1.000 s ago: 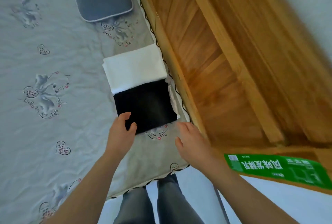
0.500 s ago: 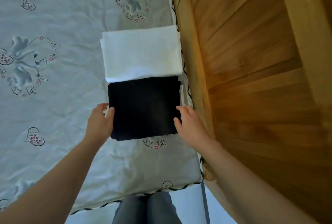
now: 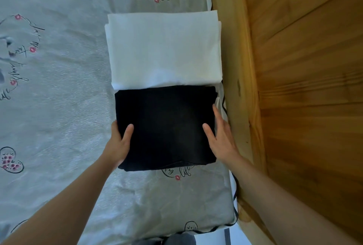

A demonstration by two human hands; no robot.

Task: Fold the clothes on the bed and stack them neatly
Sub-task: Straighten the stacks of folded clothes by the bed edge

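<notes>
Both hands are gripping a folded black garment (image 3: pixel 167 127) lying against the white folded garment (image 3: pixel 165 48): left hand (image 3: pixel 119 142) clamped on its edge, right hand (image 3: pixel 222 136) lying flat, fingers straight.

1. The folded garment (image 3: pixel 167 127) between my hands is plain black.
2. The folded cloth (image 3: pixel 164 48) beyond it is plain white.
3. The bedsheet (image 3: pixel 59 107) is pale grey, printed with black-outlined hearts, pink flowers and script.
4. The wooden panel (image 3: pixel 304 87) is honey-brown.
</notes>
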